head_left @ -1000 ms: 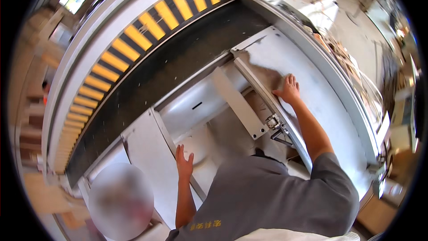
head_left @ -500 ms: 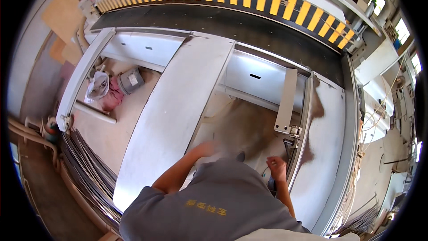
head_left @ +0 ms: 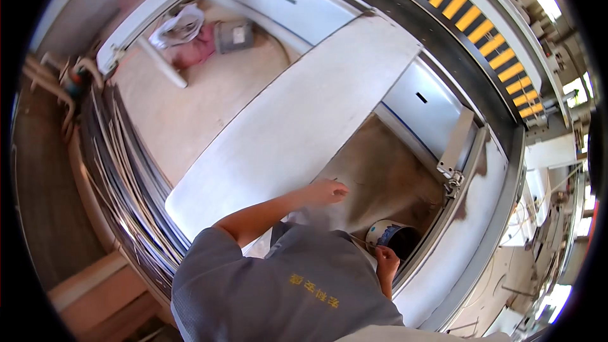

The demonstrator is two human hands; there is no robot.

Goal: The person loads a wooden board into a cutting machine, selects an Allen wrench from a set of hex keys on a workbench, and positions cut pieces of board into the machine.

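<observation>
My left hand (head_left: 329, 191) is over the right edge of the white panel (head_left: 285, 111), its fingers bunched and slightly blurred. Whether it holds anything is hidden. My right hand (head_left: 387, 261) is closed in a pinch at the near rim of an open bucket (head_left: 381, 233) with a white and blue pattern. From its fingertips a thin light strand (head_left: 362, 240) runs left toward my grey shirt. The bucket's inside looks dark. A pale smear between my hands is too blurred to make out.
White machine frame rails (head_left: 474, 199) with a metal bracket (head_left: 454, 142) border the right opening. Long thin strips (head_left: 130, 177) lie bundled at the left. A grey bucket (head_left: 233, 36) and a white bag (head_left: 178, 26) stand beyond. A yellow-striped black guard (head_left: 468, 18) spans the far side.
The view has turned and shifted, bringing the patterned bucket into sight beside my right hand. My left hand has moved right, out past the panel's edge. My right hand stays low, fingers still pinched.
</observation>
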